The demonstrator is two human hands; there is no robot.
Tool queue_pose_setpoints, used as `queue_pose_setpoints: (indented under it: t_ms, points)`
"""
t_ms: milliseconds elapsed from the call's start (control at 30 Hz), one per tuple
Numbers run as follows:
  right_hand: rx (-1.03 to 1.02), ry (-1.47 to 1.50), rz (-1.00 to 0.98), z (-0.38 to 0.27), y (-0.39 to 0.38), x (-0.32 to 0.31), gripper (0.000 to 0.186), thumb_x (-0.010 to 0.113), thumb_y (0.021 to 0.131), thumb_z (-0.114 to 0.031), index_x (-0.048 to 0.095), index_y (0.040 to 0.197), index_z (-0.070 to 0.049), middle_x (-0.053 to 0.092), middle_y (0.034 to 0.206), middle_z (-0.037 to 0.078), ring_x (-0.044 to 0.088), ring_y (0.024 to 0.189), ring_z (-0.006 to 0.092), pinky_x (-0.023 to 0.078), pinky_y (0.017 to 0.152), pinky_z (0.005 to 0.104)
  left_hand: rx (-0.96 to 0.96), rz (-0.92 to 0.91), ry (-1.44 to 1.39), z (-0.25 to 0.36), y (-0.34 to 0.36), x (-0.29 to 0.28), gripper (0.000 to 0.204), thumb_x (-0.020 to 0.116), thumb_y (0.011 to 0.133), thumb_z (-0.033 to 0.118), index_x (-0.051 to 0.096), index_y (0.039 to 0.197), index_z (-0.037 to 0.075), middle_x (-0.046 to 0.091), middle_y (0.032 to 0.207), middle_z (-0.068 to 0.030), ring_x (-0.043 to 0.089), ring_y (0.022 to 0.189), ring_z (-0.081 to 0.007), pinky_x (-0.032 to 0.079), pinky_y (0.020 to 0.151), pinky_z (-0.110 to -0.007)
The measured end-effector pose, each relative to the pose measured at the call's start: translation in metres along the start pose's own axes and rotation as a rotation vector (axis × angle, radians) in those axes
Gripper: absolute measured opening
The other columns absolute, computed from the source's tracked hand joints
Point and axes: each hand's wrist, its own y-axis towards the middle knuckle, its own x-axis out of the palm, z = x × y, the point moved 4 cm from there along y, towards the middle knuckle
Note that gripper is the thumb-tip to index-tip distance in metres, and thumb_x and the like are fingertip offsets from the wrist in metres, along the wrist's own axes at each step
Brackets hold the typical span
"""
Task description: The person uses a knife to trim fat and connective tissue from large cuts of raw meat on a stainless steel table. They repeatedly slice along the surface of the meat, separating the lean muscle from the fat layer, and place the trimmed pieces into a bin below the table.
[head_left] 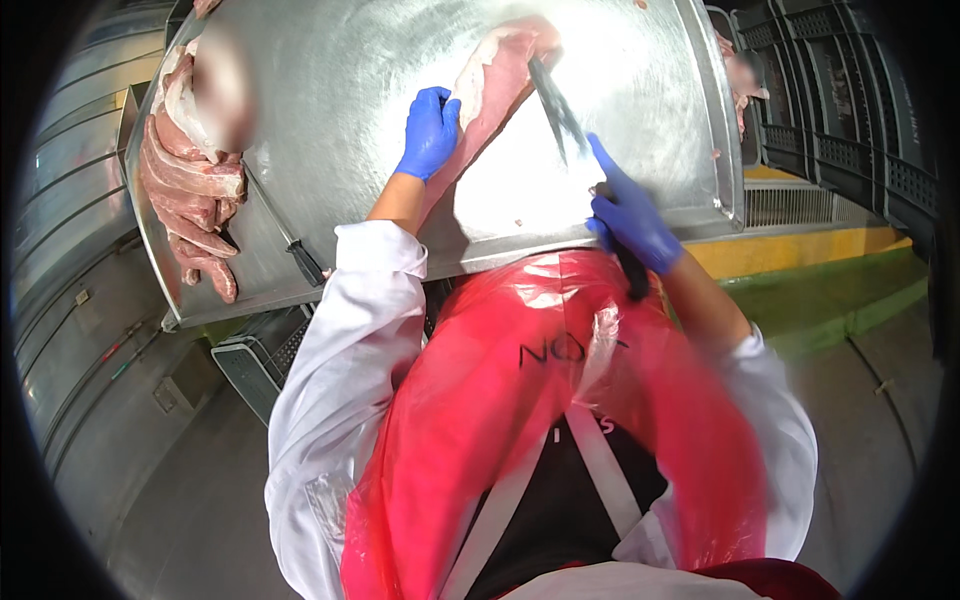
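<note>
A long strip of pale pink raw meat (497,88) with a white fatty side lies aslant on the metal table (330,110). My left hand (430,132), in a blue glove, grips its left edge with the fingers curled together. In my right hand (632,215), also gloved in blue, is a knife (560,105), its index finger stretched along the blade. The blade points up and left, its tip near the far right edge of the meat; slight blur hides whether they touch. The knife's dark handle sticks out below my palm.
Cut meat pieces (195,190) are piled at the table's left. Beside them lies a thin rod with a black handle (304,262), resembling a sharpening steel. Black plastic crates (830,110) stand at the right, near more meat (738,80). The table has a raised right rim (722,120).
</note>
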Motion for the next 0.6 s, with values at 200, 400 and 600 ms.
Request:
queue_pose_setpoints:
  t_ms: [200, 400, 600]
  points:
    - [-0.218, 0.176, 0.370, -0.008, -0.021, -0.091, 0.084, 0.050, 0.088, -0.003, 0.016, 0.164, -0.016, 0.067, 0.094, 0.010, 0.057, 0.062, 0.0117, 0.051, 0.049, 0.0271, 0.282, 0.026, 0.227, 0.110, 0.058, 0.002, 0.040, 0.067, 0.090, 0.031, 0.063, 0.120, 0.005, 0.065, 0.113, -0.0181, 0.063, 0.106, -0.0371, 0.053, 0.091, -0.047]
    - [-0.362, 0.235, 0.426, -0.017, 0.040, -0.101, 0.083, 0.048, 0.096, -0.004, 0.007, 0.165, -0.023, 0.061, 0.076, 0.008, 0.053, 0.054, 0.0111, 0.049, 0.047, 0.0282, 0.113, -0.512, 0.550, 0.141, 0.160, 0.072, 0.040, 0.071, 0.083, 0.031, 0.068, 0.114, 0.006, 0.072, 0.103, -0.0163, 0.069, 0.094, -0.0329, 0.055, 0.086, -0.042]
    - [-0.401, 0.210, 0.291, -0.048, 0.136, -0.064, 0.084, 0.053, 0.095, -0.014, 0.006, 0.165, -0.024, 0.064, 0.085, 0.011, 0.062, 0.063, 0.0172, 0.055, 0.057, 0.0322, -0.211, -0.445, -0.081, 0.059, 0.178, 0.061, 0.019, 0.070, 0.082, 0.017, 0.074, 0.093, 0.002, 0.072, 0.080, -0.0089, 0.068, 0.074, -0.0165, 0.055, 0.071, -0.031]
